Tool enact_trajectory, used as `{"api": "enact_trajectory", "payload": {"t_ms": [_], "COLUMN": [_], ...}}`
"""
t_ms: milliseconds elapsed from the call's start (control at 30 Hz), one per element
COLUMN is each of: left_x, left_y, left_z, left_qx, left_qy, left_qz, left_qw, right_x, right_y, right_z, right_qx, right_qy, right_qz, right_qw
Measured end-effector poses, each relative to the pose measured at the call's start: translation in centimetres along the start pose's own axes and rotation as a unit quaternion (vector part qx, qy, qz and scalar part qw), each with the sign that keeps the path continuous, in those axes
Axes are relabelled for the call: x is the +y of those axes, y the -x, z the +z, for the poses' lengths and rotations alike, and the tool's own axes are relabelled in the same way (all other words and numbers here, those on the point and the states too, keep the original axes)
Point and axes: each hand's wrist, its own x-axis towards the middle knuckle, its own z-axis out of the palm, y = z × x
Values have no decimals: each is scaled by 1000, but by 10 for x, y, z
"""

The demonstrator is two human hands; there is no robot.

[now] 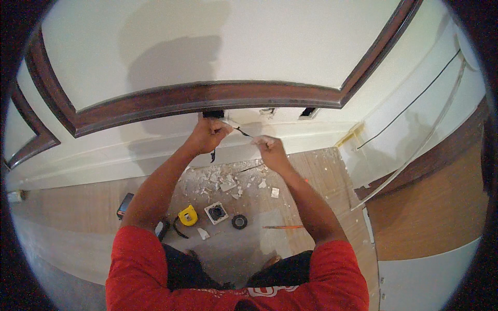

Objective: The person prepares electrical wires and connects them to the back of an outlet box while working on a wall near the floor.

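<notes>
Both my hands are raised in front of the low part of the wall, below the dark wood moulding. My left hand (209,136) is closed in a pinch just below a dark rectangular wall opening (212,114). From there a thin black wire (241,131) stretches across to my right hand (271,151), whose fingers are closed on its other end. A short black piece (212,156) dangles under my left hand; whether it joins the wire is unclear. The fingertips of both hands look whitish.
Plaster debris (223,179) litters the floor below my hands. Nearer lie a yellow tape measure (187,215), a square white-framed socket (216,212), a roll of black tape (239,222) and a thin orange tool (282,226). A second opening (308,113) is further right. Wood panels (425,223) stand at right.
</notes>
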Motion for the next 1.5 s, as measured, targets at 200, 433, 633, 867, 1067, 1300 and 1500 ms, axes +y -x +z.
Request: {"api": "enact_trajectory", "payload": {"t_ms": [200,433,633,867,1067,1300,1500], "left_x": [-5,2,11,11,8,-1,12], "left_y": [5,-2,-3,-3,1,0,-5], "left_z": [0,1,0,-4,-6,5,3], "left_qx": [16,-39,36,1,-12,55,13], "left_qy": [-4,-19,-32,-26,-21,-74,-61], "left_qz": [26,-96,-29,-19,-12,32,-90], "left_qw": [1000,994,998,999,1000,995,994], "right_x": [-64,-110,-91,-2,-37,-110,-123], "right_y": [-12,27,46,11,-32,-10,39], "right_z": [-40,-31,19,24,-38,-34,-7], "right_qx": [81,50,-26,-90,139,158,31], "right_qy": [177,119,206,354,334,245,197], "right_qz": [-63,-66,-196,-125,-140,-183,-205], "right_qw": [979,989,959,922,921,939,958]}}
